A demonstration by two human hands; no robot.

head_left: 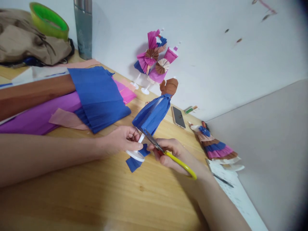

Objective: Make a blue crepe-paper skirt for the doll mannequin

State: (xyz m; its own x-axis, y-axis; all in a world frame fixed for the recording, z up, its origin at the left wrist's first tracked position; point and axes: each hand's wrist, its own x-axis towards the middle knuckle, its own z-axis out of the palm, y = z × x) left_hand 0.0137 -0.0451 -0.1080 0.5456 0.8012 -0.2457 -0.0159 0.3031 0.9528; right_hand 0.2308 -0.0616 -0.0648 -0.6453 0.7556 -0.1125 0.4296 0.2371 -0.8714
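A small dress form (136, 155) on a white round base wears a blue crepe paper skirt (152, 114) and a brown paper top (169, 86). It leans away to the right. My left hand (125, 139) is closed around its white stem, just below the skirt's hem. Yellow-handled scissors (180, 163) sit in my right hand (172, 152), their blades pointing up-left against the lower edge of the skirt. Blue paper scraps (133, 164) lie on the table beneath and beside the base.
Blue crepe paper (98, 96) lies over brown, purple and peach sheets at left. Behind stand a metal bottle (83, 32), a tape roll (49, 21) on brown cloth and decorated dress forms (157, 72). A phone (178, 117), layered paper dress (218, 146) and pen (223, 180) are at right.
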